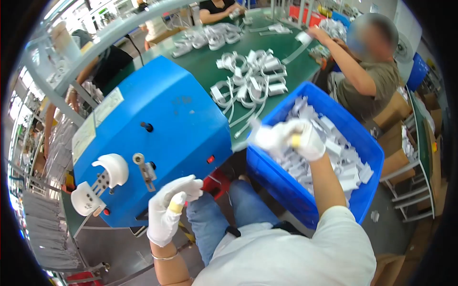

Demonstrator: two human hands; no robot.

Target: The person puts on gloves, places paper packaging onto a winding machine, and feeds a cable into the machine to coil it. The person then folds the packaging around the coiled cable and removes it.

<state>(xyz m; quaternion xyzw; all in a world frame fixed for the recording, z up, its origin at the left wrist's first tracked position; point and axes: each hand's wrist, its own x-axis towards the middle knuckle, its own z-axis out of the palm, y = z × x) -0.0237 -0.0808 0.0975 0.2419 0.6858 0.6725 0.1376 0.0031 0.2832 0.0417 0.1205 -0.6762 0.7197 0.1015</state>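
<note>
My left hand [171,209], in a white glove with yellow tape on the thumb, is beside the front of a blue machine [167,109]. Its fingers are stretched out, with nothing seen in them. My right hand [305,138], also gloved and taped, is over the near-left part of a blue bin [305,217]. Its fingers are closed on a white plastic part [267,138], smeared by motion. Many similar white plastic pieces [336,148] fill the bin. Two curved white holders [114,169] and a metal lever [144,171] are mounted on the machine's face.
On the green table [205,71] lies a heap of white pieces with straps [250,81], with another pile [207,38] behind. A co-worker [367,71] sits at the right, handling a white strap. Other people work farther back. Cardboard boxes [398,148] stand at the right.
</note>
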